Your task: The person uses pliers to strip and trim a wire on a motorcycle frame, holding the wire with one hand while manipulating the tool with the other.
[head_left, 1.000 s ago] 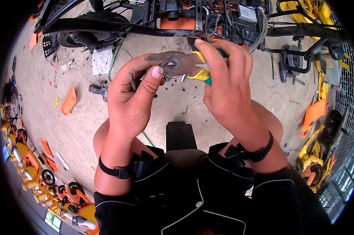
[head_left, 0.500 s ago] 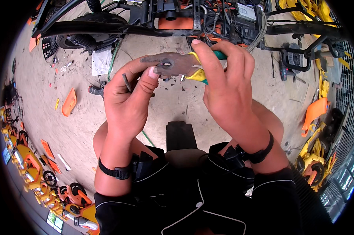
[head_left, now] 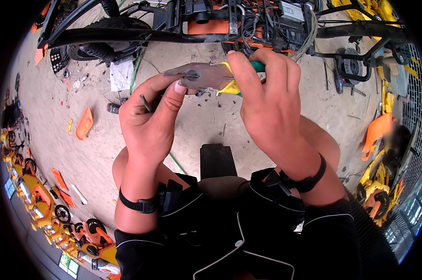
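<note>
My right hand (head_left: 268, 105) is wrapped round pliers with yellow-and-green handles (head_left: 228, 87), their worn dark metal head (head_left: 202, 74) pointing left. My left hand (head_left: 150, 122) is closed round a thin grey rod (head_left: 144, 102), which sticks up between thumb and forefinger. Its thumb and forefinger also meet the pliers' jaw tips; what exactly lies between the jaws is too small to tell. A short silvery pin (head_left: 218, 93) shows just under the lower handle. Both wrists wear black straps with small devices.
A black vehicle frame (head_left: 113, 33) with wiring and a tyre spans the top. Paper (head_left: 121, 74), an orange panel (head_left: 84, 122) and tools (head_left: 339, 79) lie on the concrete floor (head_left: 211, 121). Yellow-orange vehicles (head_left: 38, 200) line the left; yellow and orange panels (head_left: 379, 133) pile at right.
Both hands, with the pliers and rod, have shifted slightly left. The pliers' head has turned a little, and the gap at its jaw tips looked wider half a second ago.
</note>
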Demonstrator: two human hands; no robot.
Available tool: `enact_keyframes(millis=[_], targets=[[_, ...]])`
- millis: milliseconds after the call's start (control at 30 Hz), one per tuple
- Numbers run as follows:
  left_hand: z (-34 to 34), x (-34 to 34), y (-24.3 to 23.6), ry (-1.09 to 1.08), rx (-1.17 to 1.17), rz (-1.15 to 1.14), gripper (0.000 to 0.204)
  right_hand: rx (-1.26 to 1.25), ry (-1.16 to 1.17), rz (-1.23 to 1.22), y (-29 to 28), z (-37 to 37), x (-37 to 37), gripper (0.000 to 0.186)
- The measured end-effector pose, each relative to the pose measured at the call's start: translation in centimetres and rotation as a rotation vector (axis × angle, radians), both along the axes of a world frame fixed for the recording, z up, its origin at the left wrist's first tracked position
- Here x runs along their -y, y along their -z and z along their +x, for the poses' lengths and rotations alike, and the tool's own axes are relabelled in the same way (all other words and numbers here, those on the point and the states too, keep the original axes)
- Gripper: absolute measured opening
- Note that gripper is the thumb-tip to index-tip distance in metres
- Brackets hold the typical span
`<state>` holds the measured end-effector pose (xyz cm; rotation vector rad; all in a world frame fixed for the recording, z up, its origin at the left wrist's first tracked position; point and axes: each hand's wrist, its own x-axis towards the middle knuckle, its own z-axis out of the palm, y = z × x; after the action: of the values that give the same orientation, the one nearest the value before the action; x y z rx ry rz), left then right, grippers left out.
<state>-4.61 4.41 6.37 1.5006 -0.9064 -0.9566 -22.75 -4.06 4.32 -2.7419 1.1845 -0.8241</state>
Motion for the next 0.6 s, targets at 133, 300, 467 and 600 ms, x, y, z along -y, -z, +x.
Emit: enact_keyframes(millis=[133, 300, 467, 600], targets=[[-0.2, -0.1, 0.0, -0.006, -0.018, 0.002, 0.017, 0.046, -0.008, 0.060, 0.1, -0.1, 0.0, 0.051], [-0.2, 0.0, -0.1, 0.000, -0.053, 0.022, 0.018, 0.090, -0.021, 0.353, -0.6, 0.0, -0.5, 0.061], [-0.3, 0.0, -0.5, 0.003, -0.066, 0.084, 0.019, 0.174, -0.053, 0.660, -0.3, 0.0, -0.9, 0.062], [-0.1, 0.1, -0.6, 0.002, -0.068, 0.119, 0.019, 0.208, -0.053, 0.819, -0.2, 0.3, -1.3, 0.059]])
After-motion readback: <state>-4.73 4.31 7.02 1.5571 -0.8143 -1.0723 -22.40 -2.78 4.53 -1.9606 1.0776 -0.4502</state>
